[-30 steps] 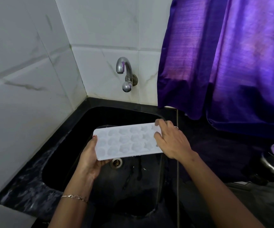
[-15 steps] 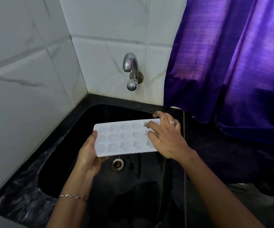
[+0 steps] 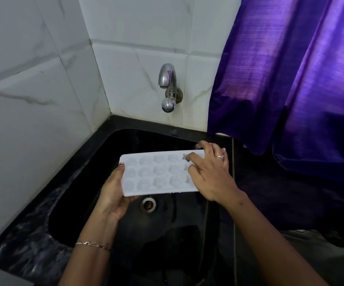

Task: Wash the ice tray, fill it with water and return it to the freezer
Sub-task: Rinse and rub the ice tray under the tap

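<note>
A white ice tray (image 3: 156,172) with shaped hollows is held level over the black sink (image 3: 125,141), above the drain (image 3: 148,204). My left hand (image 3: 113,195) grips its left end from below, thumb on the rim. My right hand (image 3: 210,174) lies over the tray's right end with the fingers bent, fingertips on the hollows and far edge. The metal tap (image 3: 168,83) sticks out of the tiled wall above the tray; no water runs from it.
White marble-look tiles form the corner behind and left of the sink. A purple curtain (image 3: 290,79) hangs at the right over the dark counter (image 3: 270,203). A dark marbled ledge (image 3: 33,234) runs along the sink's left side.
The view has shifted so the tap sits more to the right. My right hand has slid further over the tray's right end. The tray stays over the drain.
</note>
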`<state>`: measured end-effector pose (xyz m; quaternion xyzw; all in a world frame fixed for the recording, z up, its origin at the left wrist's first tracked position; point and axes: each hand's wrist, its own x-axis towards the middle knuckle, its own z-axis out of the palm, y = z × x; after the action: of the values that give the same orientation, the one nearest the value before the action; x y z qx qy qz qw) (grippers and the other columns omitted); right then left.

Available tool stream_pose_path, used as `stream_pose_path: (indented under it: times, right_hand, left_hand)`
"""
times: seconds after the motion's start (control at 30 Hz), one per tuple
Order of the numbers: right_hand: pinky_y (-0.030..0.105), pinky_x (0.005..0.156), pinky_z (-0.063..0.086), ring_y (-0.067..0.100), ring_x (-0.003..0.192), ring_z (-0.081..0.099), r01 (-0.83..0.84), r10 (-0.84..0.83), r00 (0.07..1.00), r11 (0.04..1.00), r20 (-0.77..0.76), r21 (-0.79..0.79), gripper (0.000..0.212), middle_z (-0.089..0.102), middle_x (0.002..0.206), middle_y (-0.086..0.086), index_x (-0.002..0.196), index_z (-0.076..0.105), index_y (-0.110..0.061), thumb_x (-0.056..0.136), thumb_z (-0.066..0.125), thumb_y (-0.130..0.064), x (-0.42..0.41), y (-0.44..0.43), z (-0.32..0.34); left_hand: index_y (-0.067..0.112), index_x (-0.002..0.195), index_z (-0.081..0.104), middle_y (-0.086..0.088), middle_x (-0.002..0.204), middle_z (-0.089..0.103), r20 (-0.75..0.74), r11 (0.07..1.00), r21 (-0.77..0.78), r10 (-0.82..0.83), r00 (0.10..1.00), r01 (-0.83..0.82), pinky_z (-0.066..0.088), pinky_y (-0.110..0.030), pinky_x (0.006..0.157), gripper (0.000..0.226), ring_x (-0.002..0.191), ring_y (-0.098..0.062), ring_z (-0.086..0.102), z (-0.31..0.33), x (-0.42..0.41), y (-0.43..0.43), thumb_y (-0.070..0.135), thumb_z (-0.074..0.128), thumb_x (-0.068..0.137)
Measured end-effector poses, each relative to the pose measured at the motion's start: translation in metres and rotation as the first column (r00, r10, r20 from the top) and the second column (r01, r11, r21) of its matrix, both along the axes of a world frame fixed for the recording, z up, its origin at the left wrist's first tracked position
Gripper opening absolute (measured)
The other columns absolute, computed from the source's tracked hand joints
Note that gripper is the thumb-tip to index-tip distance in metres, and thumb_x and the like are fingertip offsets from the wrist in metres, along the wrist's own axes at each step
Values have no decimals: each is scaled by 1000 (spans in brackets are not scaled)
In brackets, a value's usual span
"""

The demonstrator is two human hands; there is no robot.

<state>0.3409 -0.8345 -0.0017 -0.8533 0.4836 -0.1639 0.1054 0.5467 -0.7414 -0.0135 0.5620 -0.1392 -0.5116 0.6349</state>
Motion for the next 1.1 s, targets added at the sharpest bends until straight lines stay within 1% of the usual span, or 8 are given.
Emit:
stream_pose_path:
  times: [0.1,0.27,0.47,0.6,0.67,0.8,0.93,1.1]
  right_hand:
    - [47,118,-6,18,143,10,-37,37,999,999,-3,13,68,22,151,-6,125,55,-37,76,9,-48,1,-2,1]
    - [43,114,9,16,138,18,-1,0,1000,998,-18,-57,66,30,146,-4,121,58,-35,77,10,-48,1,-7,3]
    - [46,113,11,17,140,17,-35,34,999,998,-26,-43,62,27,150,-3,124,54,-36,79,13,-46,-2,-8,4]
    - [48,108,21,21,134,27,-72,61,997,971,-53,-227,39,32,147,2,123,51,-30,88,34,-34,3,-8,8]
    - [48,108,19,22,134,27,-128,112,990,961,-81,-243,34,32,147,2,120,55,-30,91,37,-32,10,-10,11]
    - [46,111,11,21,137,22,-182,166,980,971,-111,-156,34,28,149,-1,116,62,-33,96,34,-36,23,-15,14]
    - [46,113,5,19,139,17,-205,196,972,977,-126,-55,51,24,150,-4,127,57,-38,90,23,-44,28,-17,16]
    - [45,112,6,17,134,21,-169,163,984,982,-77,-80,50,32,143,-2,119,62,-37,86,25,-40,25,-17,15]
  left_hand:
    - [18,103,63,1,84,76,3,1000,-9,17,1000,-16,53,-39,69,32,82,-21,71,5,1,-1,36,37,103]
    - [19,101,63,-1,87,76,11,1000,-13,11,1000,-11,53,-40,71,31,76,-19,73,6,0,-3,35,37,103]
    - [18,110,63,-3,96,76,14,1000,-11,13,1000,-13,55,-42,75,31,85,-21,72,3,1,-8,36,39,103]
    - [14,117,61,-8,107,73,-35,1000,-6,29,999,-30,56,-41,75,36,91,-25,71,2,0,-9,38,38,102]
    - [13,117,62,-9,108,73,-44,999,-13,35,998,-36,57,-39,70,40,90,-25,72,2,2,-9,41,36,102]
    - [12,116,63,-10,107,73,-46,997,-48,52,998,-55,58,-33,60,45,87,-25,73,3,5,-9,43,35,102]
    - [11,118,62,-12,109,72,-32,997,-49,52,998,-54,59,-36,65,48,92,-27,71,4,7,-12,45,33,102]
    - [11,114,63,-10,103,74,-63,997,-56,43,997,-46,60,-35,62,49,85,-25,73,2,5,-14,46,31,102]
